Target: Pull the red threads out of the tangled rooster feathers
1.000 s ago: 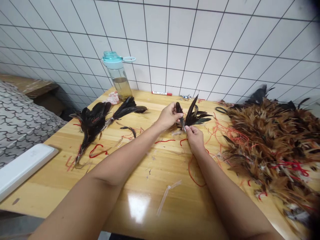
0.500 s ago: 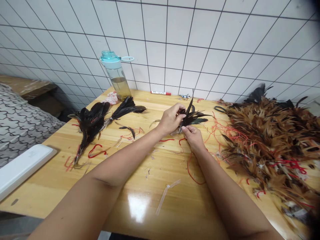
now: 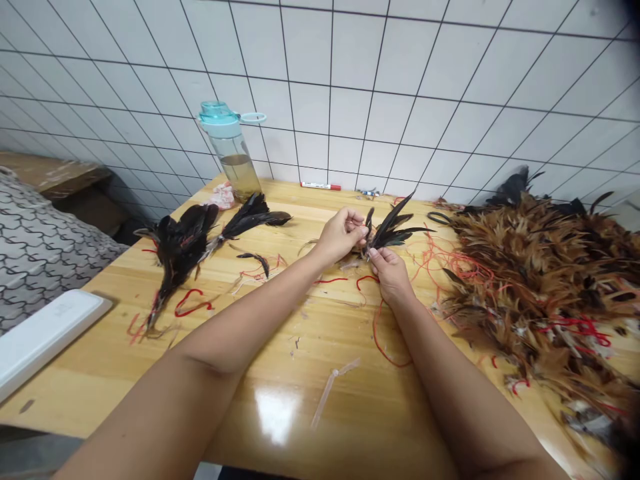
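Note:
Over the middle of the table, my right hand (image 3: 391, 272) is closed, thumb and fingertips pinching the lower ends of a small bunch of long black feathers (image 3: 395, 227). The bunch fans out up and to the right. My left hand (image 3: 344, 233) is just left of it, fingers pinched at a short dark feather (image 3: 369, 219) that stands upright beside the bunch. Whether that feather is apart from the bunch I cannot tell. Below the hands lie pieces of red string (image 3: 367, 279).
On the right lies a big heap of brown feathers (image 3: 545, 267) with tangled red thread (image 3: 463, 260). Black feather bundles (image 3: 185, 243) lie on the left near a water bottle (image 3: 235, 157). A red-capped marker (image 3: 321, 187) lies by the tiled wall; a white box (image 3: 55, 337) sits at the left edge.
The black feathers in my right hand have tilted right and fanned wider; the long one that stood upright now leans right. My left hand has moved slightly away from their base.

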`<move>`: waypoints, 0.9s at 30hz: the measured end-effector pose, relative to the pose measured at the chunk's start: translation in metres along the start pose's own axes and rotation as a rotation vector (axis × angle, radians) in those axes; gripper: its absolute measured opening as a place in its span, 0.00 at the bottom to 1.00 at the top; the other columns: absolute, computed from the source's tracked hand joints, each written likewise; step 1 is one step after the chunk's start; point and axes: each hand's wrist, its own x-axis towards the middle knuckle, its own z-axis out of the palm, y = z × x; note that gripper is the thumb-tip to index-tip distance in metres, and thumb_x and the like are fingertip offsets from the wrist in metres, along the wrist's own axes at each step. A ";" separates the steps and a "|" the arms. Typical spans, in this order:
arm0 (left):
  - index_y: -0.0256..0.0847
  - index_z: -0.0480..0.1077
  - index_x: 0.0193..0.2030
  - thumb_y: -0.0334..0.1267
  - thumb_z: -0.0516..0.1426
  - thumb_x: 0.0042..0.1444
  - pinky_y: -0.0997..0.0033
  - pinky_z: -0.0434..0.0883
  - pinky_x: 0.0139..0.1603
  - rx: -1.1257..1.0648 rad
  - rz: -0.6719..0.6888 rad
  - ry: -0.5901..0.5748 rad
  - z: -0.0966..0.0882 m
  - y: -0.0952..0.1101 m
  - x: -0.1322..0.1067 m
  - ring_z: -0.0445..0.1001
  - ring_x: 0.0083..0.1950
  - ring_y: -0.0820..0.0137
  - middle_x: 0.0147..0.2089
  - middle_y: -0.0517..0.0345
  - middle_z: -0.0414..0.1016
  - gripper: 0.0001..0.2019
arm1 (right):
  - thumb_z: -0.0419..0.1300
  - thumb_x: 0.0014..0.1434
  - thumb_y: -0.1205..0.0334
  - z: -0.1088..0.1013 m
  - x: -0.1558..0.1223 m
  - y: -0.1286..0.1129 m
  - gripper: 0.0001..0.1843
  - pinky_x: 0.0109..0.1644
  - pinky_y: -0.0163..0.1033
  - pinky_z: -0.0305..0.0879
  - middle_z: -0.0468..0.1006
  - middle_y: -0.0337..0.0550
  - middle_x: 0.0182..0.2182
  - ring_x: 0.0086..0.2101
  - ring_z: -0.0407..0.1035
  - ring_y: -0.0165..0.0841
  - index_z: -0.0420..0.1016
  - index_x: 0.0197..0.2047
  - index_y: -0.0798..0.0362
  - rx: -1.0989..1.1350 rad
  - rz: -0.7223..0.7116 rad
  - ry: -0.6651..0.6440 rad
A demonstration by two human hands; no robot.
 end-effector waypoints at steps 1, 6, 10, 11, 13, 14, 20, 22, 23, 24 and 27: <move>0.37 0.63 0.38 0.29 0.60 0.52 0.77 0.71 0.33 -0.012 -0.045 -0.004 0.000 0.001 0.000 0.70 0.30 0.79 0.34 0.62 0.68 0.10 | 0.67 0.42 0.41 0.000 0.000 0.000 0.24 0.24 0.35 0.41 0.57 0.29 0.16 0.19 0.45 0.23 0.65 0.24 0.51 0.009 0.002 0.005; 0.38 0.62 0.30 0.34 0.58 0.55 0.78 0.64 0.27 0.217 -0.249 -0.117 -0.010 0.006 0.001 0.65 0.23 0.79 0.24 0.64 0.66 0.08 | 0.67 0.42 0.40 0.001 0.003 0.002 0.24 0.23 0.35 0.41 0.58 0.30 0.16 0.19 0.47 0.24 0.67 0.25 0.52 0.007 0.009 0.041; 0.38 0.64 0.28 0.38 0.58 0.55 0.76 0.61 0.28 0.503 -0.157 -0.186 -0.025 0.003 0.008 0.63 0.24 0.76 0.23 0.63 0.67 0.08 | 0.66 0.43 0.39 0.000 0.004 0.004 0.25 0.23 0.34 0.41 0.58 0.30 0.16 0.19 0.47 0.24 0.64 0.25 0.51 0.007 -0.005 0.107; 0.38 0.66 0.29 0.39 0.58 0.54 0.76 0.61 0.29 0.567 -0.086 -0.186 -0.028 0.002 0.010 0.64 0.26 0.76 0.25 0.63 0.68 0.08 | 0.65 0.44 0.38 0.000 0.004 0.004 0.25 0.23 0.34 0.41 0.58 0.30 0.15 0.19 0.47 0.24 0.63 0.24 0.50 0.005 -0.009 0.126; 0.38 0.68 0.31 0.39 0.58 0.53 0.75 0.62 0.31 0.637 0.040 -0.185 -0.030 0.000 0.011 0.65 0.29 0.75 0.28 0.62 0.70 0.07 | 0.64 0.45 0.38 -0.001 0.003 0.005 0.26 0.22 0.34 0.41 0.57 0.29 0.15 0.18 0.46 0.24 0.61 0.24 0.50 -0.002 -0.015 0.160; 0.38 0.70 0.33 0.39 0.57 0.54 0.75 0.63 0.32 0.641 0.081 -0.194 -0.029 0.000 0.011 0.66 0.29 0.74 0.29 0.62 0.71 0.06 | 0.64 0.46 0.37 -0.001 0.003 0.005 0.26 0.22 0.34 0.42 0.57 0.29 0.15 0.18 0.46 0.24 0.60 0.24 0.50 -0.005 -0.019 0.171; 0.39 0.72 0.40 0.29 0.52 0.56 0.78 0.64 0.28 0.416 -0.063 -0.363 -0.009 0.000 -0.001 0.68 0.26 0.77 0.25 0.63 0.70 0.09 | 0.62 0.47 0.37 -0.001 0.003 0.006 0.25 0.23 0.35 0.45 0.59 0.30 0.16 0.19 0.48 0.24 0.63 0.25 0.51 -0.075 -0.039 0.134; 0.38 0.69 0.33 0.29 0.50 0.59 0.79 0.63 0.26 0.307 -0.185 -0.404 -0.003 -0.001 -0.004 0.67 0.24 0.78 0.24 0.62 0.69 0.07 | 0.62 0.48 0.37 0.000 0.002 0.006 0.25 0.24 0.35 0.47 0.60 0.31 0.17 0.19 0.49 0.24 0.64 0.25 0.51 -0.107 -0.048 0.115; 0.37 0.67 0.31 0.30 0.50 0.60 0.80 0.62 0.24 0.262 -0.233 -0.401 -0.001 -0.002 -0.005 0.66 0.23 0.79 0.24 0.62 0.69 0.08 | 0.62 0.48 0.37 0.000 0.002 0.006 0.25 0.24 0.35 0.48 0.60 0.31 0.17 0.20 0.49 0.24 0.64 0.24 0.51 -0.118 -0.053 0.110; 0.37 0.66 0.29 0.31 0.51 0.60 0.81 0.61 0.23 0.225 -0.274 -0.384 0.000 -0.004 -0.006 0.65 0.22 0.79 0.24 0.61 0.69 0.08 | 0.62 0.48 0.37 0.000 0.001 0.006 0.25 0.24 0.35 0.48 0.60 0.31 0.16 0.20 0.49 0.25 0.64 0.24 0.51 -0.126 -0.056 0.105; 0.36 0.66 0.28 0.32 0.54 0.59 0.81 0.56 0.20 0.132 -0.350 -0.293 0.001 -0.007 -0.006 0.62 0.19 0.81 0.23 0.61 0.70 0.08 | 0.61 0.49 0.38 0.000 0.000 0.005 0.24 0.25 0.35 0.48 0.59 0.30 0.16 0.20 0.48 0.25 0.65 0.25 0.51 -0.141 -0.054 0.104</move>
